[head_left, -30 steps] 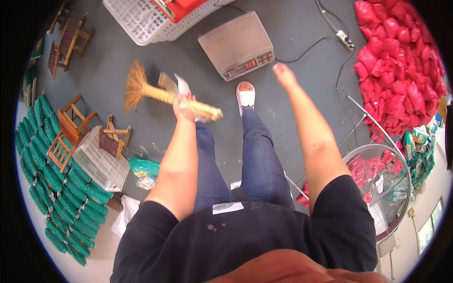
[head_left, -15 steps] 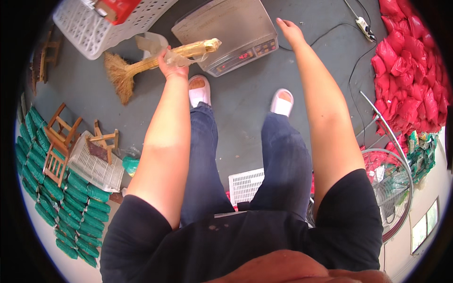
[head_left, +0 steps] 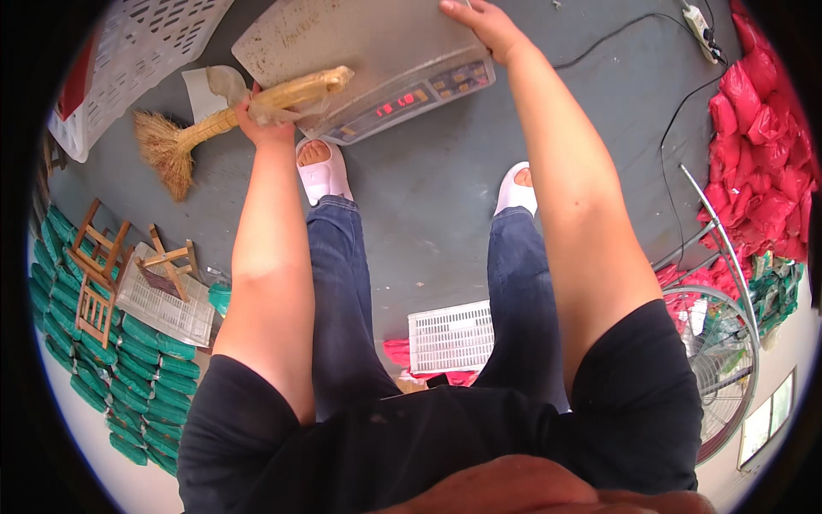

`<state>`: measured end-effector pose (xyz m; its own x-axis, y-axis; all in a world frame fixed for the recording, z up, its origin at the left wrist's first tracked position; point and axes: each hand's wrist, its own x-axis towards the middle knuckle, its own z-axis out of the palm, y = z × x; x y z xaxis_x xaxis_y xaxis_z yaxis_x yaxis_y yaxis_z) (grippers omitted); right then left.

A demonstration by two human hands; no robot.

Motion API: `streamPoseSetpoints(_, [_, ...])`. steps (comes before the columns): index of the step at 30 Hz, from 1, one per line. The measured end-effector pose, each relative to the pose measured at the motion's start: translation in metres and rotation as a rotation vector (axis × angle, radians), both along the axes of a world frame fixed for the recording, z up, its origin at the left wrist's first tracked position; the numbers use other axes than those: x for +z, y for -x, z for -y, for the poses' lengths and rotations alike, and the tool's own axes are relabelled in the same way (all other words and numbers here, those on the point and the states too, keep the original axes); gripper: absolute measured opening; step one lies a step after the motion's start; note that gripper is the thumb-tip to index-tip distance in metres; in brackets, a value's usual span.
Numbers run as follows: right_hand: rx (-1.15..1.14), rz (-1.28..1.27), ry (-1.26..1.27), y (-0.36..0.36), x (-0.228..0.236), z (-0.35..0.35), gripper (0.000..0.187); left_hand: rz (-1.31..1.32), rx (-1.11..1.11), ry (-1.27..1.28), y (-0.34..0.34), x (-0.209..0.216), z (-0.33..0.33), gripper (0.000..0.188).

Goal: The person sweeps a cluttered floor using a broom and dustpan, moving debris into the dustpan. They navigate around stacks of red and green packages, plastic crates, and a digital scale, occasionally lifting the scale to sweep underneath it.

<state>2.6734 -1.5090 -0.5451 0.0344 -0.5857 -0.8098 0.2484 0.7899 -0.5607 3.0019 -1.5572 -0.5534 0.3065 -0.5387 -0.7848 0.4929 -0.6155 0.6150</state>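
My left hand is closed around the handle of a straw broom, with crumpled clear plastic bunched beside the fingers. The broom's bristles point left, and its handle end lies over the near-left part of a platform scale. That scale has a worn metal top and a lit red display, and it sits tilted in front of my feet. At its right edge, my right hand grips the rim with the thumb on top; the other fingers are partly hidden.
A white perforated crate stands at the far left. Wooden stools and stacked green packages lie on the left. To the right are a heap of red bags, a power strip with a cable and a large fan. A white basket is behind my legs.
My right hand has come from beside the scale onto its right edge. The scale, the broom and my left hand now appear further left and higher in view. The display reading has changed.
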Motion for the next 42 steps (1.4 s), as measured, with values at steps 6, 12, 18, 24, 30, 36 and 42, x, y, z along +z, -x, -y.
streamPoseSetpoints(6, [-0.186, 0.042, 0.014, -0.008, 0.003, -0.121, 0.057, -0.11, -0.074, -0.167, -0.001, 0.017, -0.061, 0.045])
streamPoseSetpoints(12, [-0.307, 0.128, -0.147, -0.033, 0.02, -0.267, 0.066, -0.218, -0.248, -0.304, -0.016, 0.014, -0.147, 0.053])
streamPoseSetpoints(18, [-0.29, 0.332, -0.49, -0.056, 0.004, -0.37, 0.063, -0.281, -0.344, -0.361, -0.026, 0.016, -0.195, 0.051])
streamPoseSetpoints(24, [-0.253, 0.344, -0.711, -0.065, -0.004, -0.394, 0.049, -0.228, -0.357, -0.377, -0.026, 0.005, -0.211, 0.042])
streamPoseSetpoints(30, [-0.311, -0.059, -0.575, -0.065, 0.008, -0.411, 0.062, -0.133, -0.213, -0.342, 0.009, 0.061, -0.188, 0.029])
streamPoseSetpoints(36, [0.105, -0.187, 0.102, -0.09, 0.242, -0.227, 0.051, -0.16, -0.31, -0.307, 0.005, 0.165, -0.199, 0.024])
streamPoseSetpoints(42, [0.746, -0.482, -0.109, -0.138, 0.384, -0.226, 0.077, -0.117, -0.515, -0.356, 0.092, 0.333, -0.266, 0.022])
